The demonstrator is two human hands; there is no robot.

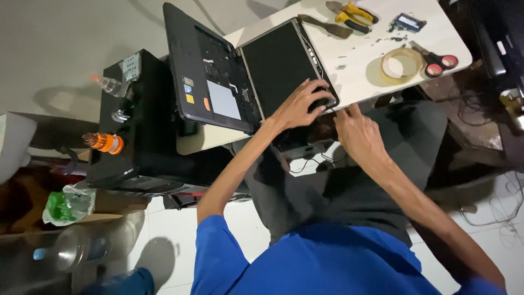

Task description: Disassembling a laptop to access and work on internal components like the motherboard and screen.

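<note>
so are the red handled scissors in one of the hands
No, the scissors lie on the white table beside the tape roll, away from both hands.

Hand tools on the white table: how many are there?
3. Pliers with yellow grips at the far edge, a putty knife beside them, scissors with red handles next to the tape roll. Others may be hidden.

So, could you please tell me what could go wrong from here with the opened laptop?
The laptop screen panel overhangs the white table edge under the left hand; it might slip or flex. The right hand works near a thin cable that could snag. Tiny loose parts by the tape roll could scatter.
</note>
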